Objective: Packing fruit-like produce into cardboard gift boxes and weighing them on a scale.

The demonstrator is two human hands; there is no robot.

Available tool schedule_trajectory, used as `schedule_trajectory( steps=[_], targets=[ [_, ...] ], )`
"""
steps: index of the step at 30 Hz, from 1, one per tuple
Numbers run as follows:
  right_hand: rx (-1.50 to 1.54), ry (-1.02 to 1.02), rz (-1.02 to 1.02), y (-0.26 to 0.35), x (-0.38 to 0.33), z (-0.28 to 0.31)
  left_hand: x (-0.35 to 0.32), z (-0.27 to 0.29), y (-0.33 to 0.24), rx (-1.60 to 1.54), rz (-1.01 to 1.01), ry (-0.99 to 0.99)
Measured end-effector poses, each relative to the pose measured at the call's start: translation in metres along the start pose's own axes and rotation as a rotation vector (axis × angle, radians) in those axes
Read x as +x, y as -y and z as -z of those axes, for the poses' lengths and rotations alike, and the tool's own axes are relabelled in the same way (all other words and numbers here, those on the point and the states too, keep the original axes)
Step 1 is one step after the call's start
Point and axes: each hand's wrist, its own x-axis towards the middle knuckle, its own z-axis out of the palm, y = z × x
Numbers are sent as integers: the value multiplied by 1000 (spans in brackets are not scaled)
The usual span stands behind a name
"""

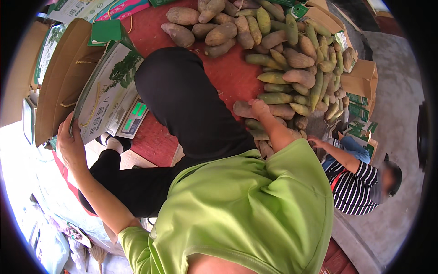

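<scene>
Right hand point(260, 109): I see the fingers curled down tightly over a brown tuber point(242, 109), apparently closed on it; the fingertips are out of my sight.
Brown tuber: directly under that grip, one end showing to its left. Brown skin shows to its right too; from here I can't tell whether that is the same tuber or a neighbour.
Heap point(299, 59): green and brown tubers, just beyond the right grip and spreading to its right, on a red cloth point(232, 77).
Left hand point(70, 144): partly bent at the near edge of an open carton point(93, 107). I can't tell whether it pinches the wall or only steadies it.
Scale point(135, 116): just right of the left grip, its green display lit; I can't make out whether the carton rests on it.
Step at the tubers: I judge it to be picking one out, with the carton kept steady.
Lift: it would call for a secure hold beneath the tuber and clearance past the raised knee point(166, 75).
Carton floor: hidden by its walls, so the contents are unknown to me.
Co-worker point(358, 187): right of the right grip, the reaching hand's fingertips hard to make out.
</scene>
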Motion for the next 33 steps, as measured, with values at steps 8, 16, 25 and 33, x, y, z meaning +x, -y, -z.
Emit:
schedule_trajectory(
  steps=[8, 16, 25, 33],
  targets=[
    [-250, 27, -36, -8, 18, 37, -6, 4, 2, 11, 18, -47],
    [-295, 102, -52, -30, 29, 21, -6, 6, -14, 79, 62, -88],
    [-481, 218, -38, -17, 42, 25, -8, 7, -14, 114, 129, -111],
    [-424, 33, -55, -35, 42, 1, -4, 10, -15, 100, 132, -82]
  ],
)
